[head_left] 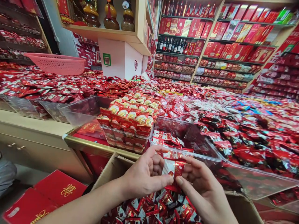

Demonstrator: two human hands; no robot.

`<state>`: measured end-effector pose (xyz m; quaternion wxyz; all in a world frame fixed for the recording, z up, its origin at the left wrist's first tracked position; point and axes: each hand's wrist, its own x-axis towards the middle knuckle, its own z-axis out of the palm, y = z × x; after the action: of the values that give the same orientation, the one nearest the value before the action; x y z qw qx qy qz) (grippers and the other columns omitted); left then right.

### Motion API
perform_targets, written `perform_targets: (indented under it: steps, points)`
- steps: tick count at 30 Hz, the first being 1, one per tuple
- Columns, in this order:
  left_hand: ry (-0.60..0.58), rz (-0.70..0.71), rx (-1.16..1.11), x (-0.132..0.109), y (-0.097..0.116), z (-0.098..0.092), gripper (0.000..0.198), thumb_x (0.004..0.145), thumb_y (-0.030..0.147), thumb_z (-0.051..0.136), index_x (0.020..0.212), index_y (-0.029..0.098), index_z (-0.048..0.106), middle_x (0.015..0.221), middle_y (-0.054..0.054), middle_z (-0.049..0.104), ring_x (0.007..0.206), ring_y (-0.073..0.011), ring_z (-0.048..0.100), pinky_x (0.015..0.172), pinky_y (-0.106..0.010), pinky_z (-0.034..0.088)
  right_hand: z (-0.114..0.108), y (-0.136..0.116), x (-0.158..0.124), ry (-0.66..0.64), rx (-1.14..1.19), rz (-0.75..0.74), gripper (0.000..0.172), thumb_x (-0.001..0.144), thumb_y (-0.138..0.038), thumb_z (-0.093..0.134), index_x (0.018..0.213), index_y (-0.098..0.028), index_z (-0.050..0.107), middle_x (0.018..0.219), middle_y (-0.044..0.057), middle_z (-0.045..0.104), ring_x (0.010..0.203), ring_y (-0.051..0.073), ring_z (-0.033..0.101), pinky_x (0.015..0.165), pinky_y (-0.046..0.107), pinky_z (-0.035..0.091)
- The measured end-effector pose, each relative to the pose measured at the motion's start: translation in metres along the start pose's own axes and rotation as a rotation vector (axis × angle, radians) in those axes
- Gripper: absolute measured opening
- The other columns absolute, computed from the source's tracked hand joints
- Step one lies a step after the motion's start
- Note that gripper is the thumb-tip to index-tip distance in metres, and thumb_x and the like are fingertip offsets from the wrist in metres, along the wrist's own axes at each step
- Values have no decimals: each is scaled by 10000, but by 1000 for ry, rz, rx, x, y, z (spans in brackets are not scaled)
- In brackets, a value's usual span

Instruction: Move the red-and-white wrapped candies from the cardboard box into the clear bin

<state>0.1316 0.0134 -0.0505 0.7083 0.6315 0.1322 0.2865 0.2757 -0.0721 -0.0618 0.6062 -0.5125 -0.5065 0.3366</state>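
Between my two hands is a small red and white wrapped candy (174,168). My left hand (149,172) closes on its left side, thumb in front and fingers curled behind. On the right side my right hand (201,180) grips it with the thumb near its lower edge. Below them a cardboard box (244,207) holds many similar red and white candies (161,208). Just beyond my hands stands a clear plastic bin (198,149) with a low layer of red and white packets (167,138) in it.
Left of that bin, another holds neatly stacked red and gold packets (130,115). Heaped bins of red packets (252,133) spread right and back. A pink basket (58,63) rests on the left heap. Red boxes (46,196) lie low at left. Shelves (210,40) line the back.
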Motion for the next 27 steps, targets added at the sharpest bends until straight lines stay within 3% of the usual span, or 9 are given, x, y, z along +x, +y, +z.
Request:
perform_targets:
  steps: [3,5,8,9,11,13,17,21,27]
  points:
    - [-54,52,28,-2,-3,-4,353,772,328,525,1055,186,369,867,-34,550,732,-95,525,654,-222,403,0,-13,-1,12,27,40,295,721,-284,594,962,-245,429,791,31,605,672,146,593,586,253,513]
    - [-33,76,28,-2,-8,-5,311,815,421,415,997,168,401,787,-26,548,659,-88,516,610,-217,406,-8,-30,8,95,-51,-21,287,693,-287,619,916,-250,444,771,19,609,652,147,599,544,235,507]
    - [-59,-14,182,-2,-14,-4,329,844,428,327,889,137,473,683,-28,552,583,-89,514,557,-211,411,-22,-57,44,292,-237,-154,286,639,-308,656,853,-238,479,749,10,607,664,144,599,538,209,491]
    - [-92,-34,302,-2,-15,-3,334,848,405,324,847,127,509,671,-34,561,580,-91,516,553,-205,409,-25,-62,61,300,-289,-154,270,639,-312,653,832,-228,484,750,15,607,676,143,595,537,204,481]
    - [-159,-3,562,-2,-16,0,320,844,345,346,797,122,571,681,-42,585,609,-95,525,570,-192,404,-27,-65,95,190,-382,-29,224,652,-289,641,789,-206,484,720,20,603,648,135,582,508,197,452]
    - [-213,75,750,-3,-15,1,273,827,283,377,809,135,605,715,-35,611,651,-97,537,603,-179,403,-24,-56,123,17,-479,223,159,661,-195,619,733,-194,477,661,3,583,568,101,548,472,183,418]
    - [-263,119,892,-4,-14,0,252,819,242,384,869,160,618,767,-23,637,690,-100,562,625,-163,406,-15,-28,148,-171,-601,610,168,656,-76,559,617,-186,437,473,-40,512,376,61,426,343,170,307]
    - [-275,130,939,-3,-15,-4,244,819,247,397,867,156,618,776,-23,643,699,-100,569,629,-154,404,-10,-12,144,-256,-666,733,185,636,-53,557,586,-185,438,405,-56,500,361,64,431,340,163,317]
    - [-310,128,976,-3,-19,-5,229,811,258,419,868,161,618,790,-16,649,715,-100,580,650,-147,412,-10,-6,138,-357,-798,727,113,643,-87,550,620,-176,485,387,-68,488,356,67,435,351,171,320]
